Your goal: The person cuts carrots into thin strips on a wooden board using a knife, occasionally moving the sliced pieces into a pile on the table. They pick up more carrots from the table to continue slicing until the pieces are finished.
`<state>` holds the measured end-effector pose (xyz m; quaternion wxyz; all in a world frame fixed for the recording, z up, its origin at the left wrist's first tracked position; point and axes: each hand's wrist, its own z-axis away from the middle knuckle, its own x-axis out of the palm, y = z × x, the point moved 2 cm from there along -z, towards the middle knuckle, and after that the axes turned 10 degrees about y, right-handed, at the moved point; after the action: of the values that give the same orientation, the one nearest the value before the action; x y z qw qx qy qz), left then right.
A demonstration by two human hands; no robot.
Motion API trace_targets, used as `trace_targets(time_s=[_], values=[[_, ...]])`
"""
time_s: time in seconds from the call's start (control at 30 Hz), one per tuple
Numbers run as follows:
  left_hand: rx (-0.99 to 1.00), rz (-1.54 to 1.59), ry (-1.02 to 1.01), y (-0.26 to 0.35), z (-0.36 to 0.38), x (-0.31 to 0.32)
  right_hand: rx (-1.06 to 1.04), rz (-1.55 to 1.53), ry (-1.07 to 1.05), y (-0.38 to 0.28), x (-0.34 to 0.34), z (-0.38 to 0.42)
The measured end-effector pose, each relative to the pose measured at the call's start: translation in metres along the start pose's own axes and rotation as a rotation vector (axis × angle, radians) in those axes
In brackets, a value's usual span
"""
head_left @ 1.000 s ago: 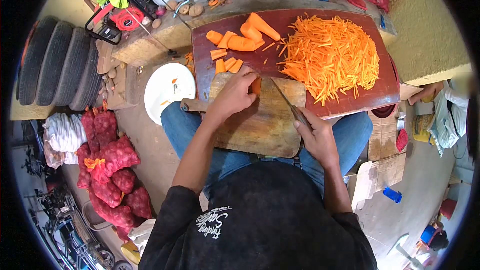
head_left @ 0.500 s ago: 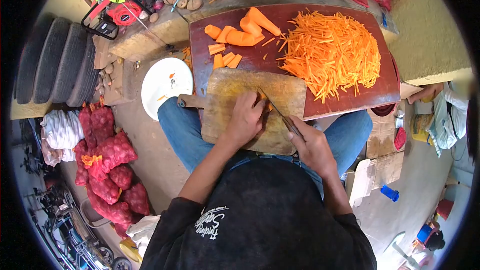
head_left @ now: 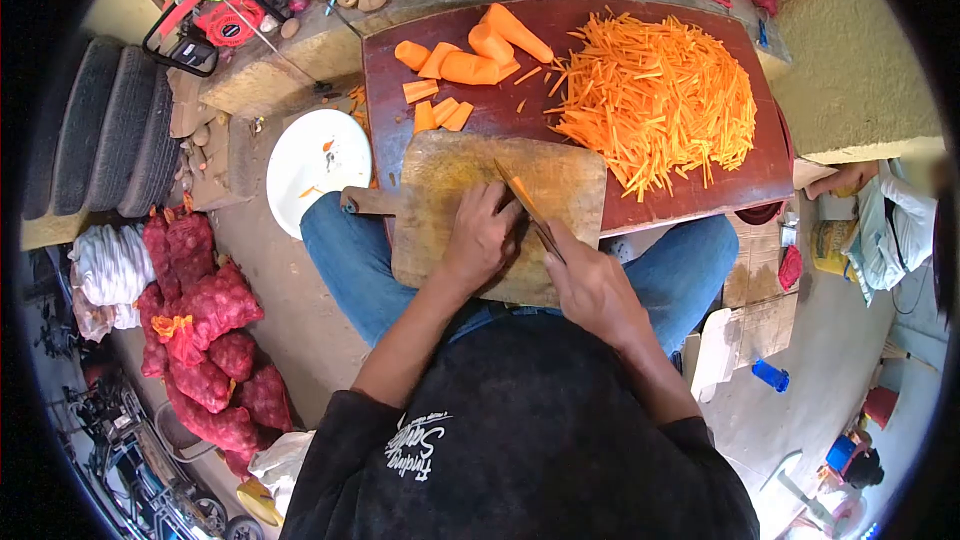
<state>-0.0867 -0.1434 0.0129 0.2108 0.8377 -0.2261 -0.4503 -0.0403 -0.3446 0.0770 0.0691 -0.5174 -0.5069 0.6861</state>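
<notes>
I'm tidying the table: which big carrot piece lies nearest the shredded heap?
The long tapered carrot piece, at the group's upper right: its end comes closest to the shredded heap; the other pieces look shorter.

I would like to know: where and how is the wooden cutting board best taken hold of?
The cutting board is probably best gripped by its handle, from the person's left: this narrow part sticks out uncovered from the left edge, apart from the left hand and from the knife in the right hand.
</notes>
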Motion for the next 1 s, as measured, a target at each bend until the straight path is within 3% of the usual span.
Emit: trace_targets(time_s=[0.83, 0.93, 1.0], values=[[0.001, 0.017, 0.072, -0.010, 0.010, 0.007, 0.085, -0.036, -0.074, -0.003, -0.010, 0.005], [0.027, 0.027, 0.076, -0.009, 0.008, 0.007, -0.059, 0.044, 0.021, 0.002, 0.006, -0.008], [0.034, 0.028, 0.073, -0.011, 0.008, 0.008, -0.032, 0.001, 0.013, -0.001, 0.004, -0.012]])
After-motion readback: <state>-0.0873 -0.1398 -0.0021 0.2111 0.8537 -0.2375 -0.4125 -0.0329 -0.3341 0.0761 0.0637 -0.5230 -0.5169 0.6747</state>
